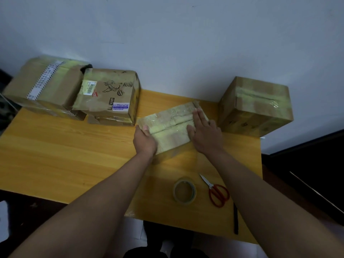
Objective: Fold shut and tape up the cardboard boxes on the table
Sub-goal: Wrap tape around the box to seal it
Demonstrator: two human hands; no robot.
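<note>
the small flat box (172,127) lies near the middle of the table (74,146), slightly right, its flaps folded shut and a shiny strip of tape over the centre seam. the right hand (205,135) lies flat on the right part of the lid, fingers straight and close together, pointing to the far side. the left hand (145,140) grips the near-left corner of the box, fingers curled over the edge to steady it.

the step in hand looks like smoothing the tape down. to do it well, the left hand should hold the box from sliding while the right palm presses along the seam from one end to the other, pushing out bubbles and rubbing the tape ends over the side walls so they stick.

the tape roll (184,190) and the red scissors (216,192) lie on the near right of the table, just beside each other. a taped box (256,107) stands at the far right; two more boxes (78,92) sit at the far left, and whether those are fully sealed is hard to tell.
</note>
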